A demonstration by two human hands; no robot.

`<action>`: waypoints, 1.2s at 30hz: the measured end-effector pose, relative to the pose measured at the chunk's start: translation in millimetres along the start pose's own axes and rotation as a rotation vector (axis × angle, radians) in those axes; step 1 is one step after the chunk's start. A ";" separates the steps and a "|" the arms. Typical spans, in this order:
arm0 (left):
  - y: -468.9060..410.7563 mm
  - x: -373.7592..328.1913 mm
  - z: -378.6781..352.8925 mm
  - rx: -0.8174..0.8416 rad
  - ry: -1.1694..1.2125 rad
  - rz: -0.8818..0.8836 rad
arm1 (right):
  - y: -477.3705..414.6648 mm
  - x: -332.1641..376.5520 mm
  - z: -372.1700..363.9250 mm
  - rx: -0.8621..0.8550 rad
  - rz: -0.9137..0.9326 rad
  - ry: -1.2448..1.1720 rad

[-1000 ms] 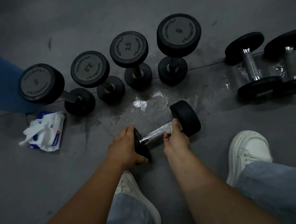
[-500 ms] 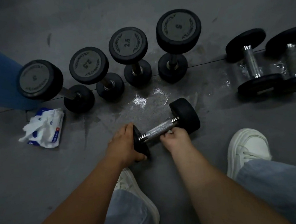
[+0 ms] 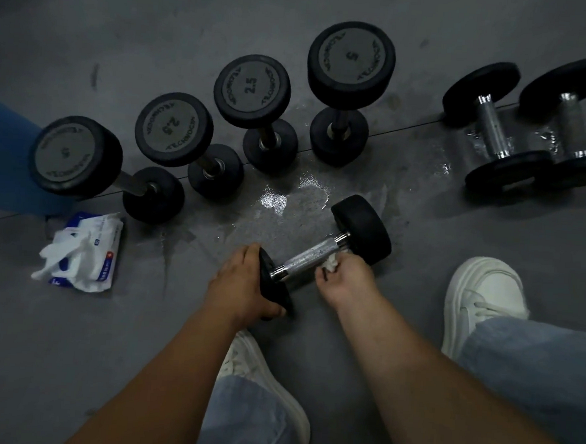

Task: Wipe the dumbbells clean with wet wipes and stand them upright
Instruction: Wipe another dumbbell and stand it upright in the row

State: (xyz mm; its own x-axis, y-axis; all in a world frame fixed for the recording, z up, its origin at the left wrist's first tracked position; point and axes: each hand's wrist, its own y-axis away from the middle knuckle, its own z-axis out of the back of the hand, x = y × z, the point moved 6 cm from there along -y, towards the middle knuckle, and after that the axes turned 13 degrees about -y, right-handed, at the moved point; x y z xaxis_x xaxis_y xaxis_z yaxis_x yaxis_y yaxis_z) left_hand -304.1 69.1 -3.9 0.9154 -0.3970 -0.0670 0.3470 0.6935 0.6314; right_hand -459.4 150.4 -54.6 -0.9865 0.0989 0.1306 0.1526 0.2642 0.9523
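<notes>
A small black dumbbell (image 3: 361, 226) with a chrome handle lies on the grey floor in front of me. My left hand (image 3: 243, 284) grips its near weight head. My right hand (image 3: 344, 280) holds a crumpled white wet wipe (image 3: 332, 262) against the underside of the handle, close to the far head. Several black dumbbells stand upright in a row behind, marked 5 (image 3: 351, 59), 2.5 (image 3: 251, 89), 2.5 (image 3: 172, 127) and 5 (image 3: 69, 155). Two more dumbbells (image 3: 496, 131) lie on their sides at the right.
A blue and white wet wipe pack (image 3: 84, 253) with wipes pulled out lies at the left. A wet patch (image 3: 286, 197) shines on the floor behind the held dumbbell. My white shoes (image 3: 482, 295) flank my arms. A blue mat (image 3: 4, 156) lies at the far left.
My right hand has slid with the wipe from the handle's top, near the far head, down under the handle. The left hand keeps its grip on the near head.
</notes>
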 end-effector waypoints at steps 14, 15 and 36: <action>-0.8 0.8 2.4 -0.001 0.003 -0.009 | 26.6 4.7 -38.9 0.100 1.037 2.545; -0.4 0.6 2.4 -0.003 -0.001 -0.010 | 26.0 3.7 -36.0 0.117 1.038 2.619; -2.4 1.6 2.9 0.013 0.016 0.001 | 34.1 2.9 -66.0 0.086 0.981 2.888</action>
State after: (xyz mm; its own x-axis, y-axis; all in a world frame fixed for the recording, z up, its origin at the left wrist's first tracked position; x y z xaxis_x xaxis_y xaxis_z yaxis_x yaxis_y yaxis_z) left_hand -304.0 65.1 -3.3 0.9187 -0.3870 -0.0786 0.3438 0.6857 0.6416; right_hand -461.0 96.4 -3.5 0.9894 -0.1412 -0.0328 0.1333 0.7967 0.5896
